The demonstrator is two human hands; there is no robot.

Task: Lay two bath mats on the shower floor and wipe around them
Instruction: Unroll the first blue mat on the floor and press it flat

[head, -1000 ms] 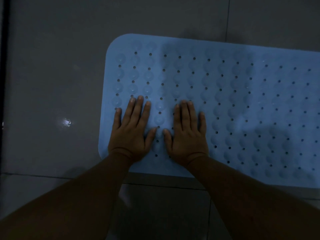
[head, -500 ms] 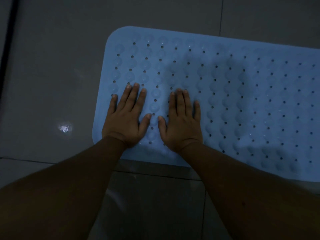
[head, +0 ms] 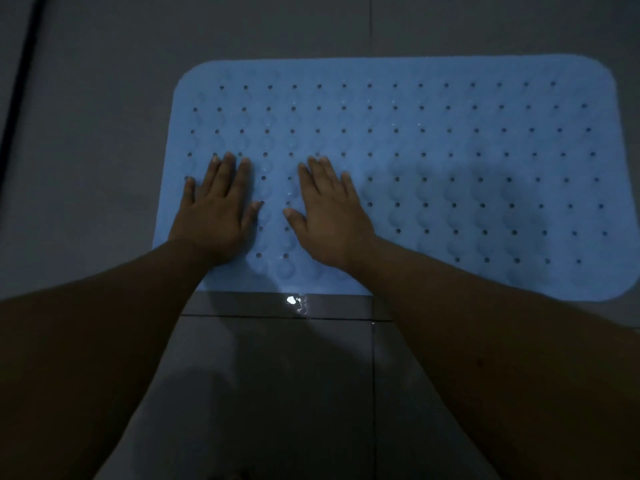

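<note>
A light blue rubber bath mat (head: 433, 140) with rows of small holes and round bumps lies flat on the dark grey tiled floor (head: 97, 140). My left hand (head: 216, 206) presses palm down on the mat's near left part, fingers straight and close together. My right hand (head: 330, 209) presses flat beside it, a little to the right, with its fingers straight too. Neither hand holds anything. Only one mat is in view.
A bright wet glint (head: 294, 301) shows on the tile just below the mat's near edge. Grout lines (head: 373, 375) cross the floor in front. A dark vertical strip (head: 20, 81) runs along the far left. The light is dim.
The view has swung so the whole mat now shows and lies level. My hands have spread slightly apart while staying flat on the mat. The glint now appears below the mat.
</note>
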